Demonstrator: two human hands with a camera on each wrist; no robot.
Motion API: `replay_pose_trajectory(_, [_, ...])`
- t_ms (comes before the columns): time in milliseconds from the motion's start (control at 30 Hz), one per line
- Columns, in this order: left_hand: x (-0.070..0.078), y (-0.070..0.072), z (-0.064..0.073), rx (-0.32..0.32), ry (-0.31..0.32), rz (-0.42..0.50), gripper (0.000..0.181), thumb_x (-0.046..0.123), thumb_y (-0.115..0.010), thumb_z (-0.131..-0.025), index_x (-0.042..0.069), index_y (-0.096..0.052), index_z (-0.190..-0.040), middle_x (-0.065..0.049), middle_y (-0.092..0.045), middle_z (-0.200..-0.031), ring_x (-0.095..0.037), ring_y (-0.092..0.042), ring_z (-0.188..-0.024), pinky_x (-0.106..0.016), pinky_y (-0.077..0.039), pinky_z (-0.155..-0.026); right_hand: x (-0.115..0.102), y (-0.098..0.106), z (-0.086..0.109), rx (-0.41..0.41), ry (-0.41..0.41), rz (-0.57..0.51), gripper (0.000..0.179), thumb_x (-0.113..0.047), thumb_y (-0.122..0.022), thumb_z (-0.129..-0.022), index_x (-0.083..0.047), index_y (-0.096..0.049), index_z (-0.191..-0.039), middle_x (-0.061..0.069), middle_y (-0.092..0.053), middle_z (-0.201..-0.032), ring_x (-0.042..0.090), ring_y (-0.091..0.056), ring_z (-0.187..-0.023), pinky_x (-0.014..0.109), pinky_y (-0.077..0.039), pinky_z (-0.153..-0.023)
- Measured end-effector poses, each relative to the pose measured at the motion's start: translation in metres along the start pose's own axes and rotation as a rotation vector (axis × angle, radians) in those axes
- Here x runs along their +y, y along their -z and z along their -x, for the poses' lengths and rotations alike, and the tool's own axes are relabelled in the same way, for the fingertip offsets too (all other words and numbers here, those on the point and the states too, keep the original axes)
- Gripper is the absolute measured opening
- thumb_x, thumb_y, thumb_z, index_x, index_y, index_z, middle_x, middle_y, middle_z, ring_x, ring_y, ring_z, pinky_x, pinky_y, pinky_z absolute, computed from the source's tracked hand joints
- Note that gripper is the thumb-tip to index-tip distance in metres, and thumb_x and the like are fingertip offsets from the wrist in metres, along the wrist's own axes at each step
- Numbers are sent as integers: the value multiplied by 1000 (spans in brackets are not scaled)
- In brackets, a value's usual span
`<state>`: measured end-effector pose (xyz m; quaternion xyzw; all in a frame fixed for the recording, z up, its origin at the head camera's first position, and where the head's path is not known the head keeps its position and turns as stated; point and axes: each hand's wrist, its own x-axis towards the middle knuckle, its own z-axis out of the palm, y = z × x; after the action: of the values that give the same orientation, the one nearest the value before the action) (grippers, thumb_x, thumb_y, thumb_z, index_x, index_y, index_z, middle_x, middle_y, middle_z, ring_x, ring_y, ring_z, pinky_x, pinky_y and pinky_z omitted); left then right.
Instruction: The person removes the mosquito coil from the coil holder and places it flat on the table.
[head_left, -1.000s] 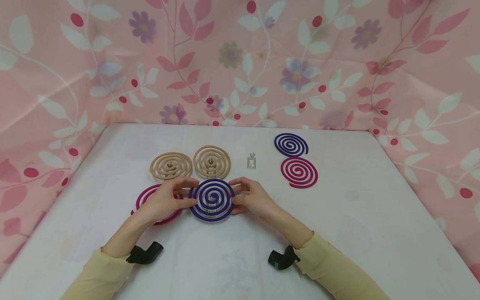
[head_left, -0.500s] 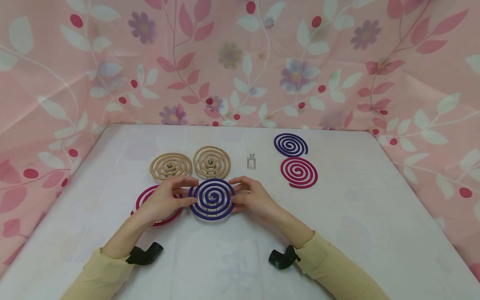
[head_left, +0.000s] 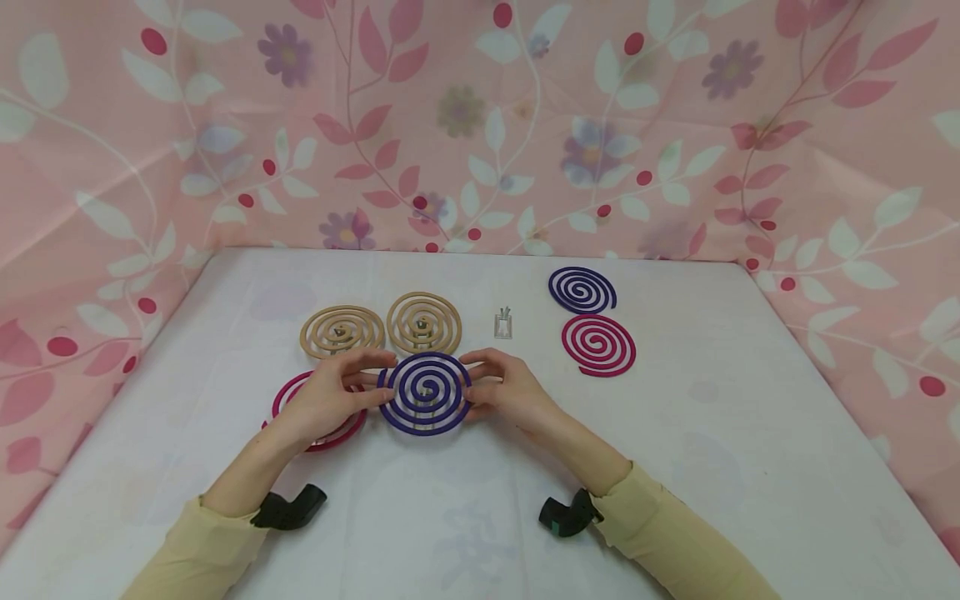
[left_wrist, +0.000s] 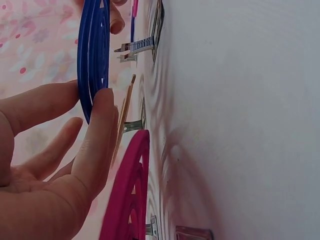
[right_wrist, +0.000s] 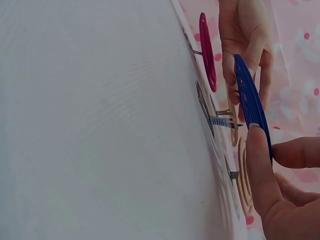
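A dark blue mosquito coil [head_left: 428, 386] is held level between both hands, a short way above a small metal coil stand [left_wrist: 142, 44]. In both wrist views a gap shows between the coil and the stand's upright prong. My left hand [head_left: 330, 396] pinches the coil's left rim between thumb and fingers. On the opposite rim, my right hand [head_left: 517, 396] pinches with thumb and fingertips. Beneath the left hand, a pink mosquito coil [left_wrist: 125, 185] sits raised on its own stand, partly hidden in the head view.
Two tan coils, one at left [head_left: 303, 335] and one beside it [head_left: 458, 329], sit on stands behind the hands. A bare metal stand [head_left: 503, 323] lies further right. Near the back right, another blue coil [head_left: 582, 290] and a pink coil [head_left: 598, 344] lie on the white table [head_left: 712, 467].
The blue coil has risen slightly and shifted a little away from me, with its tilt changed. Both hands keep their hold; the other coils stay where they were.
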<state>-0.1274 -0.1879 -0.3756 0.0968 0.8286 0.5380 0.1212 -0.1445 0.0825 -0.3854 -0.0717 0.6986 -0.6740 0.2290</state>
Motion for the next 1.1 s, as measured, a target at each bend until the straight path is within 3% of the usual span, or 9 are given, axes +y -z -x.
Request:
replay_pose_trajectory(367, [3, 1, 0, 30, 8, 53, 50, 12, -74, -90, 4, -55, -136, -17, -58, -139, -35, -62, -120, -20, -55, -82, -2, 5, -1, 18, 17, -6, 48, 4, -64, -89, -1, -53, -136, 24, -64, -119, 19, -69, -82, 43, -62, -78])
replay_pose_trajectory(533, [5, 0, 0, 43, 9, 103, 51, 10, -72, -91, 3, -54, -138, -18, -56, -141, -36, -59, -124, -17, -54, -84, -6, 9, -1, 28, 19, -22, 47, 3, -64, -90, -3, -54, -135, 24, -64, -121, 19, -70, -86, 49, -60, -83])
replay_pose_trajectory(867, [1, -2, -2, 28, 15, 263, 57, 6, -72, -90, 1, -48, -142, -23, -52, -144, -21, -64, -119, -18, -53, -90, -14, 17, -5, 52, -16, -57, 48, 1, -66, -92, -7, -54, -138, 19, -63, -126, 22, -70, -96, 52, -56, -91])
replay_pose_trajectory(1100, [10, -22, -12, 65, 5, 431, 63, -3, -66, -91, -2, -39, -148, -27, -49, -145, -11, -66, -111, -24, -56, -89, -13, 38, -3, 68, -14, -68, 46, -1, -64, -94, -6, -53, -138, 19, -64, -127, 19, -70, -96, 41, -59, -88])
